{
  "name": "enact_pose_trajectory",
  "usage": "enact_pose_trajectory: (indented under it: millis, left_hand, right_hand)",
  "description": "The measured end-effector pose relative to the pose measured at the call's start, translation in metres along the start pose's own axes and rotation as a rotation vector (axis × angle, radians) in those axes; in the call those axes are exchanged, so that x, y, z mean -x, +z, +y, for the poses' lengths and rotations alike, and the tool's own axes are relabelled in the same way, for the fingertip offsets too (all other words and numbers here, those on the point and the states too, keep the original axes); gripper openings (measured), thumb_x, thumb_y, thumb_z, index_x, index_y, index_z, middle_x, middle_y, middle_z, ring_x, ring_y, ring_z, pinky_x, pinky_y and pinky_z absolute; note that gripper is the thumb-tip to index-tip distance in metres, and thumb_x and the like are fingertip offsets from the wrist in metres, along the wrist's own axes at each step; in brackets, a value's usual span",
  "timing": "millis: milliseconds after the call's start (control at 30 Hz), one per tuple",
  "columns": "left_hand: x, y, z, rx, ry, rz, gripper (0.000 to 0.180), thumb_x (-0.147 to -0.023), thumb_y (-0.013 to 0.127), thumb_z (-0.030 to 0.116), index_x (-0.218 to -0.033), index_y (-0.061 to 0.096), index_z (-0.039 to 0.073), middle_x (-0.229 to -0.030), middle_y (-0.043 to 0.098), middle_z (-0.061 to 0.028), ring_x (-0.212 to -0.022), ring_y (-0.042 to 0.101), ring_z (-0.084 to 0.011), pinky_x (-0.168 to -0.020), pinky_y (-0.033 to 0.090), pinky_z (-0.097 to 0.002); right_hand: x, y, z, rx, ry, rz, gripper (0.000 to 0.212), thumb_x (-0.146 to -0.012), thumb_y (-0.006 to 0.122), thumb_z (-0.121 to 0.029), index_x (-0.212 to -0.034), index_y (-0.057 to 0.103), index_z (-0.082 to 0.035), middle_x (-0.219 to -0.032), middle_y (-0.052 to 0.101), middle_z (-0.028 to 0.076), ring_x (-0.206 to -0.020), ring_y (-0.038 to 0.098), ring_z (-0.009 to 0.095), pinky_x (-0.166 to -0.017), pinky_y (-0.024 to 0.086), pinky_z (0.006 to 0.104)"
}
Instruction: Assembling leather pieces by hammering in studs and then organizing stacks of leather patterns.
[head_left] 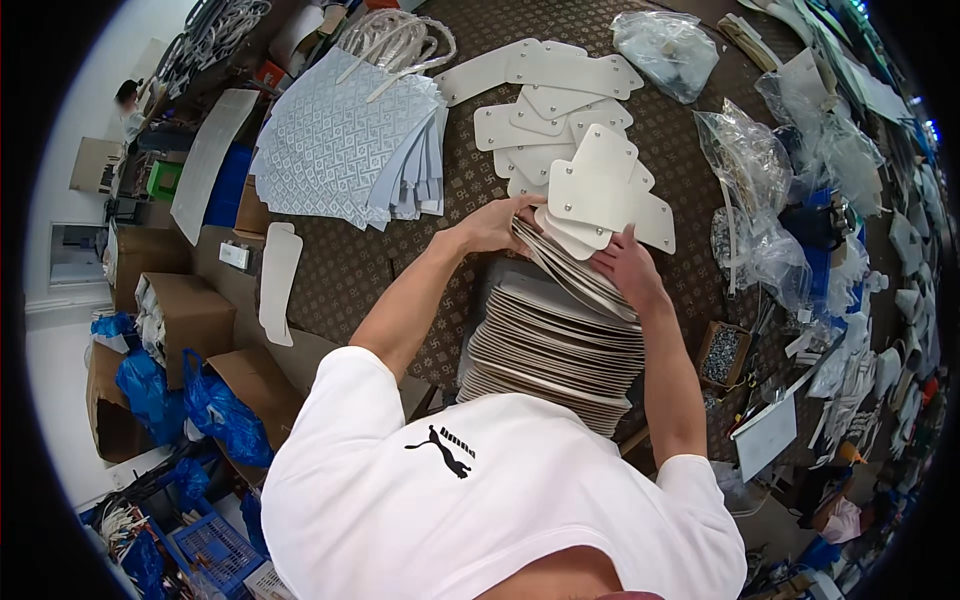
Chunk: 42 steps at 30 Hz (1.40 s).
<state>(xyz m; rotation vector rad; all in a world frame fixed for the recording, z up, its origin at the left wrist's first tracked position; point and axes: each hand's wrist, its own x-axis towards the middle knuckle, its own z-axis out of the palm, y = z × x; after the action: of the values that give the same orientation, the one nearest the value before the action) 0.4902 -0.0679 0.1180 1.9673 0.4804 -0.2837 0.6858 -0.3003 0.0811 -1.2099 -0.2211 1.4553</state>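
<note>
My left hand (492,224) is closed on the left end of a bundle of curved white panels (570,270). My right hand (628,268) grips the same bundle near its right end, with some fingers hidden behind it. The bundle is tilted above a tall stack of similar panels (555,345), whose brown edges face me. Just beyond my hands lies a loose pile of white panels (592,192) with small metal studs at their corners. More studded panels (568,70) spread out toward the far side of the table.
Patterned grey-white sheets (345,140) are fanned out at left, under a coil of clear tubing (400,45). One white panel (280,280) lies near the table's left edge. Clear plastic bags (745,165) and a box of small metal parts (722,352) are at right. Cardboard boxes (185,320) stand left.
</note>
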Motion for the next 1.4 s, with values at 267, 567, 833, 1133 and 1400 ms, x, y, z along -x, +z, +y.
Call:
enact_pose_trajectory:
  millis: [267, 567, 833, 1133, 1400]
  left_hand:
    - [0.005, 0.02, -0.021, -0.056, 0.202, 0.025, 0.079, -0.074, 0.085, 0.003, -0.145, 0.052, 0.012, -0.123, 0.07, -0.0099, -0.119, 0.064, -0.0261, -0.097, 0.055, -0.038]
    - [-0.006, 0.016, -0.034, -0.212, 0.193, 0.034, 0.064, -0.076, 0.084, 0.004, -0.135, 0.06, 0.01, -0.133, 0.064, -0.0121, -0.122, 0.062, -0.0289, -0.102, 0.052, -0.0379]
    - [-0.003, 0.032, -0.026, -0.126, 0.307, 0.507, 0.102, -0.071, 0.088, 0.004, -0.157, 0.034, 0.014, -0.146, 0.054, -0.0161, -0.141, 0.046, -0.0335, -0.119, 0.039, -0.0367]
    - [-0.035, 0.025, -0.012, 0.141, 0.129, 0.125, 0.117, -0.067, 0.094, 0.012, -0.162, 0.026, 0.019, -0.158, 0.039, -0.0126, -0.148, 0.037, -0.0309, -0.124, 0.032, -0.0421]
    - [-0.038, 0.049, -0.002, 0.027, 0.351, 0.384, 0.107, -0.068, 0.092, 0.011, -0.158, 0.034, 0.021, -0.152, 0.044, -0.0112, -0.14, 0.045, -0.0303, -0.122, 0.035, -0.0415]
  right_hand:
    - [-0.081, -0.013, 0.013, -0.564, -0.035, 0.64, 0.066, -0.094, 0.078, -0.031, -0.144, 0.05, 0.003, -0.135, 0.063, 0.018, -0.122, 0.064, 0.03, -0.104, 0.053, 0.0425]
    - [-0.047, -0.101, -0.041, 0.207, -0.283, 0.318, 0.032, -0.093, 0.071, -0.004, -0.124, 0.066, 0.002, -0.117, 0.072, 0.009, -0.103, 0.069, 0.024, -0.088, 0.057, 0.0379]
    - [0.029, -0.045, -0.117, 1.408, -0.198, 0.03, 0.035, -0.09, 0.069, -0.007, -0.124, 0.062, -0.002, -0.114, 0.074, 0.013, -0.104, 0.07, 0.031, -0.088, 0.054, 0.0417]
    - [0.026, -0.024, -0.068, 1.633, -0.274, 0.247, 0.05, -0.095, 0.068, -0.025, -0.138, 0.05, -0.009, -0.117, 0.069, 0.018, -0.112, 0.065, 0.039, -0.094, 0.05, 0.0487]
    - [0.032, -0.003, -0.007, 1.711, -0.717, 0.29, 0.053, -0.092, 0.071, -0.022, -0.138, 0.051, -0.006, -0.119, 0.068, 0.018, -0.112, 0.064, 0.036, -0.097, 0.048, 0.048]
